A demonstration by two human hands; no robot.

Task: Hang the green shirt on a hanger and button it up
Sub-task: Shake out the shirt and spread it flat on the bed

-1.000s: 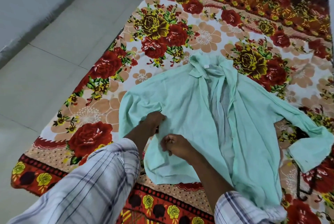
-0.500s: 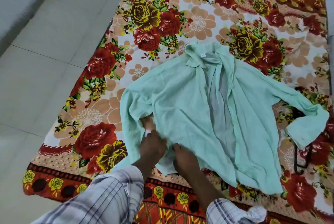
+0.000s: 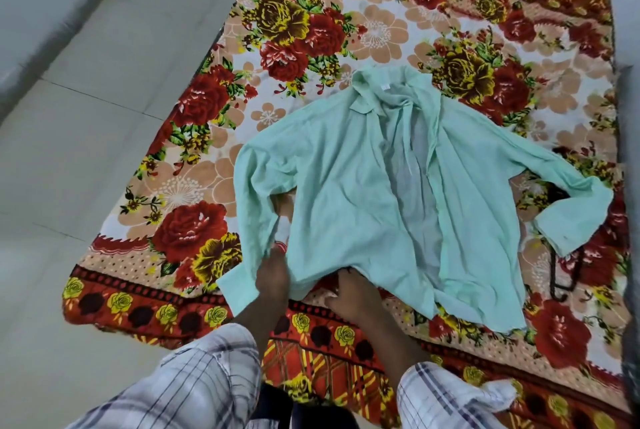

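Note:
The mint-green shirt (image 3: 349, 186) lies spread on the floral blanket, front open, collar (image 3: 374, 89) at the far end and both sleeves out to the sides. My left hand (image 3: 272, 276) pinches the cloth where the left sleeve meets the hem. My right hand (image 3: 349, 293) grips the bottom hem of the left front panel, with fingers tucked under the cloth. A dark hanger (image 3: 562, 272) lies on the blanket at the right, partly under the right sleeve cuff (image 3: 571, 220).
The red and orange floral blanket (image 3: 311, 30) covers the floor. Pale floor tiles (image 3: 69, 151) lie to the left and a grey wall base runs along the far left. My checked sleeves fill the bottom of the view.
Both hands have slid down from the middle of the left panel to its bottom hem, and the left sleeve and panel now lie flatter and more spread out.

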